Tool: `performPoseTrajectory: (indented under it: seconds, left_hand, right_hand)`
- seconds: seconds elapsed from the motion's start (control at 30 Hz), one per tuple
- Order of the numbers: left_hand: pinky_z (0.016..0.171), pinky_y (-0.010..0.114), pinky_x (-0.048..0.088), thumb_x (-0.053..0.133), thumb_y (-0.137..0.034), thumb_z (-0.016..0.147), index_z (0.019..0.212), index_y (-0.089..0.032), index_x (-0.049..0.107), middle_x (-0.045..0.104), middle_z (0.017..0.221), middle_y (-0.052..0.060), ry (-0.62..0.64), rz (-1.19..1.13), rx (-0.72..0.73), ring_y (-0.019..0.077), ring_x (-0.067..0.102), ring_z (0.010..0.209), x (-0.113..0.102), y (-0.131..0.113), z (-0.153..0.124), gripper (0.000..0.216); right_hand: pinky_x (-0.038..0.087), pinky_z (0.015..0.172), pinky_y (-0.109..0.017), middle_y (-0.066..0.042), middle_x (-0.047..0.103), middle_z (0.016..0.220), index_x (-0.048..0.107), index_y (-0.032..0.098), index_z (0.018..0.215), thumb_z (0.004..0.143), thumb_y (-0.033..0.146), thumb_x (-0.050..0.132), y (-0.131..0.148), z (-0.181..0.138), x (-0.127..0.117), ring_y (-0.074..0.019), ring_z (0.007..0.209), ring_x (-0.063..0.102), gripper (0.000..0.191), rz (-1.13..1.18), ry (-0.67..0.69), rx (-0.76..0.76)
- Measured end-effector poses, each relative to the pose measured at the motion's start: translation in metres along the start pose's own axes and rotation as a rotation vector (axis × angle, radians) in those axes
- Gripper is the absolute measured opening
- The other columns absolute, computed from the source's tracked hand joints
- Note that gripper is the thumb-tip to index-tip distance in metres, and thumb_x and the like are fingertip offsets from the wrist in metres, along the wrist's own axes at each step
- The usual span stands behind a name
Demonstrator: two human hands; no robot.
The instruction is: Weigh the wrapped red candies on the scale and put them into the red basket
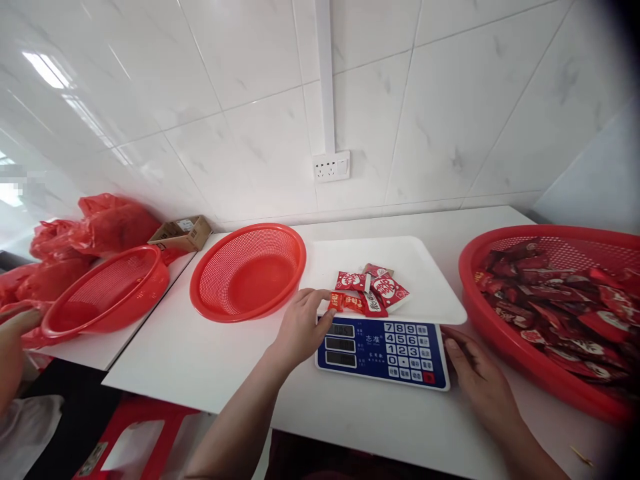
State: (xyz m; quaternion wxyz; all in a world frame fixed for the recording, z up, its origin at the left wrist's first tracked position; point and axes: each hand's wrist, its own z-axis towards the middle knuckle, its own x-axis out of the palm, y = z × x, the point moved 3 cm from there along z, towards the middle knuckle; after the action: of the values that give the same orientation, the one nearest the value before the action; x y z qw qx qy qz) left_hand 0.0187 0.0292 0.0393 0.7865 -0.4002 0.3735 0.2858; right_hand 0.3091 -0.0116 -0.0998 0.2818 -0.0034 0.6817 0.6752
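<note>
A digital scale with a blue keypad and a white tray stands on the table. Several small red snack packets lie loosely heaped on the tray. My left hand reaches over the tray's front left edge, thumb and fingers closed on the end of an orange-red snack packet. At the scale's right side, my right hand has its curled fingers against the edge, the fingertips partly hidden under the tray.
To the right, a large red basket holds many dark red packets. Another red basket stands left of the scale. Farther left are a co-worker's hand, a third red basket, red bags and a cardboard box.
</note>
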Motion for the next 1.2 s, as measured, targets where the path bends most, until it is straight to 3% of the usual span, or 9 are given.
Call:
performPoseTrajectory:
  seconds: [0.2, 0.67, 0.97, 1.2]
  left_hand:
    - [0.084, 0.038, 0.051, 0.056, -0.021, 0.087, 0.102, -0.021, 0.051, 0.065, 0.105, 0.006, 0.125, 0.003, -0.016, 0.0242, 0.054, 0.108, 0.011, -0.003, 0.015, 0.016]
    - [0.083, 0.037, 0.049, 0.058, -0.022, 0.086, 0.103, -0.020, 0.051, 0.063, 0.106, 0.008, 0.190, 0.038, -0.084, 0.0248, 0.055, 0.106, 0.014, -0.002, 0.020, 0.018]
    - [0.070, 0.032, 0.049, 0.059, -0.023, 0.086, 0.097, -0.022, 0.052, 0.065, 0.097, 0.004, 0.173, 0.090, -0.110, 0.0223, 0.060, 0.090, 0.017, 0.003, 0.022, 0.012]
    - [0.065, 0.028, 0.048, 0.047, -0.025, 0.094, 0.104, -0.022, 0.055, 0.066, 0.100, 0.005, 0.130, 0.127, -0.093, 0.0198, 0.063, 0.084, 0.017, 0.007, 0.023, 0.013]
  right_hand:
    - [0.051, 0.090, -0.038, -0.006, 0.066, 0.112, 0.061, 0.024, 0.110, 0.080, 0.058, 0.046, 0.000, -0.001, 0.000, -0.0253, 0.104, 0.061, 0.048, 0.000, -0.005, 0.025]
    - [0.053, 0.087, -0.039, -0.007, 0.066, 0.113, 0.060, 0.023, 0.107, 0.078, 0.056, 0.047, 0.007, -0.001, 0.000, -0.0270, 0.107, 0.060, 0.046, 0.023, -0.019, 0.043]
    - [0.054, 0.084, -0.036, -0.007, 0.067, 0.110, 0.061, 0.023, 0.106, 0.080, 0.056, 0.048, 0.002, 0.000, 0.001, -0.0254, 0.102, 0.063, 0.044, 0.044, -0.034, 0.010]
    - [0.056, 0.079, -0.034, -0.007, 0.068, 0.109, 0.061, 0.023, 0.108, 0.082, 0.055, 0.048, 0.004, 0.000, 0.001, -0.0244, 0.100, 0.064, 0.043, 0.048, -0.023, -0.020]
